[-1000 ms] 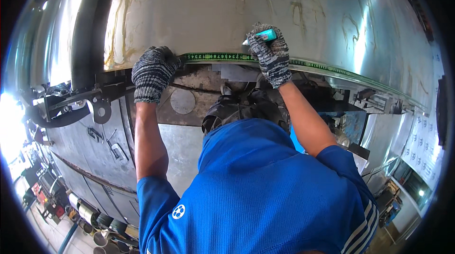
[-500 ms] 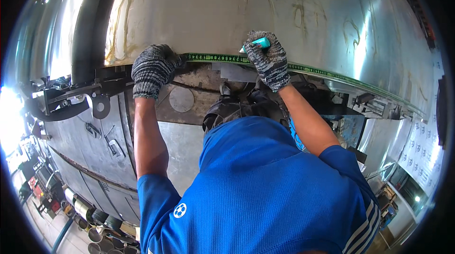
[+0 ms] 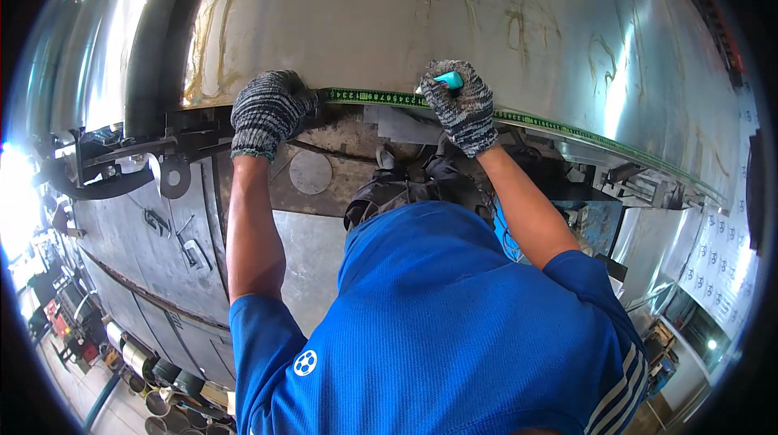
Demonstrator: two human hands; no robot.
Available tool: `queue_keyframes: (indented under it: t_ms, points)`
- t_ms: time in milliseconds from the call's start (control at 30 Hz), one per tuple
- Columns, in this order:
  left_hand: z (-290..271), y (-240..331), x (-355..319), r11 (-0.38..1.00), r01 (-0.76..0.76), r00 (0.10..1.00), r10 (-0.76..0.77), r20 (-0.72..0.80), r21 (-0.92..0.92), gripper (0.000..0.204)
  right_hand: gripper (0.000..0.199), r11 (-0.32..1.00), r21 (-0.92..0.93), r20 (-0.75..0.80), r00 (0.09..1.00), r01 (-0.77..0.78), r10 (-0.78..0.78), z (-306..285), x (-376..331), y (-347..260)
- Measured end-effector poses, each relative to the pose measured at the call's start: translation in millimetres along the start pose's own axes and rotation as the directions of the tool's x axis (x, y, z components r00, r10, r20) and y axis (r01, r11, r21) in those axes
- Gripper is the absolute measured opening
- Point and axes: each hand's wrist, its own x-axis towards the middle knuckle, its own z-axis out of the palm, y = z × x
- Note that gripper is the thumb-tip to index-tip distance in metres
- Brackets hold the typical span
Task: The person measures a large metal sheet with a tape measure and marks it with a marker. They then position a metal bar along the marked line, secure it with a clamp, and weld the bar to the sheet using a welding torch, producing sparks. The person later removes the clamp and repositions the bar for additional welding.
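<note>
A wide metal sheet (image 3: 348, 21) with brownish streaks stretches out in front of me. Along its near edge lies a green-and-black tape measure (image 3: 373, 97), running from my left hand away to the far right. My left hand (image 3: 271, 115), in a grey-and-black knit glove, is closed on the tape's left end at the sheet edge. A matching glove covers my right hand (image 3: 463, 107), which grips a teal marker (image 3: 450, 79) just over the tape. The marker's tip is mostly hidden by the fingers.
Dark, shiny rollers (image 3: 154, 38) stand at the left end of the sheet. Below the edge are a metal bracket (image 3: 170, 178) and a round plate (image 3: 311, 172) on the floor. A clamp-like tool (image 3: 194, 253) lies on grey panels. A blue box (image 3: 596, 224) sits right of my legs.
My left hand has shifted slightly forward at the sheet's edge. My right hand has turned a little, with the marker still in it. Another gloved hand at the far right has left the view.
</note>
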Motion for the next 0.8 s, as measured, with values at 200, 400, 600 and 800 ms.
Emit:
queue_keyframes:
  t_ms: [200, 400, 600, 800]
  points:
    - [2.2, -0.9, -0.8, 1.0, -0.028, 0.999, 0.028, -0.018, -0.01, 0.032, 0.028, 0.995, -0.097, -0.005, 1.0, -0.016, 0.016, -1.9, -1.9, 9.0]
    - [2.7, -0.9, -2.3, 0.998, -0.055, 0.998, 0.055, -0.022, -0.005, 0.034, 0.028, 0.982, -0.176, -0.036, 0.997, 0.061, -0.068, -3.8, -4.0, 11.0]
    - [4.4, -3.4, 1.5, 1.0, -0.028, 0.999, 0.028, 0.018, -0.005, 0.035, 0.026, 0.983, -0.174, 0.002, 0.999, 0.051, -0.051, -6.1, -2.6, 8.0]
    - [3.3, -0.5, -2.3, 0.999, -0.049, 0.999, 0.049, 0.014, 0.0, 0.038, 0.025, 0.987, -0.149, -0.033, 0.997, 0.059, -0.065, -3.3, -3.6, 1.4]
